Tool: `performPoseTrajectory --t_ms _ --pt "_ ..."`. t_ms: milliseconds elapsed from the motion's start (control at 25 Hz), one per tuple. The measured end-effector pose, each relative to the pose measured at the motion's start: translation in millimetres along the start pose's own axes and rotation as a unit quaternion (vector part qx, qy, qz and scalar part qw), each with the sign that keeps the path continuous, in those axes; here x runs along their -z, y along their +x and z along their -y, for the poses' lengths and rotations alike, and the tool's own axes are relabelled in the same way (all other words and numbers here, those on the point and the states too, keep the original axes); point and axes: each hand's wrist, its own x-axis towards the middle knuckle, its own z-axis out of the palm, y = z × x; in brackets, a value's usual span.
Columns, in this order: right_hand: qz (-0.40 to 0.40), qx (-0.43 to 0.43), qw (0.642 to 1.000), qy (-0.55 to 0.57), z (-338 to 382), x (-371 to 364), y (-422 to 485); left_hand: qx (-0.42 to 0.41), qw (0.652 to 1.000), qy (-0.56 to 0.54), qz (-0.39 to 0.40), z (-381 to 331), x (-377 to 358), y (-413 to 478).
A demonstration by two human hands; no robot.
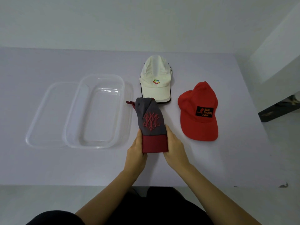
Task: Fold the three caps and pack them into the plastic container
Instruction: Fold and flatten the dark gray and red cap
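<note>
A grey cap [150, 119] with a dark red brim and a red emblem is squeezed narrow between both hands. My left hand [136, 150] presses the brim's left side and my right hand [174, 148] presses its right side. A white cap [155, 78] with a small coloured logo lies flat just beyond it. To the right, a red cap [199, 114] with a black patch rests flat on the table. The clear plastic container [97, 111] stands open at the left with nothing inside.
A clear lid [48, 114] lies partly under the container's left side. The pale table [65, 166] ends at a near edge by my lap. A white wall block [279, 62] and dark floor lie past the table's right edge.
</note>
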Motion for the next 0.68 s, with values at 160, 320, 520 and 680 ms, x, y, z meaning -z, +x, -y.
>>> performPoseTrajectory --t_ms 160,320,520,680 --pt "0.026 0.047 0.997 -0.06 -7 9 -2 -0.054 0.997 0.036 0.041 4 12 6" --pt "0.01 0.028 0.996 0.08 8 1 -7 -0.024 0.995 -0.076 0.056 -12 12 4" --pt "0.05 -0.035 0.957 0.282 37 -6 -4 0.056 0.98 -0.187 0.046 -23 1 -7" --pt "0.075 0.047 0.977 0.192 28 13 2 0.01 0.99 -0.134 0.03 -22 13 -6"
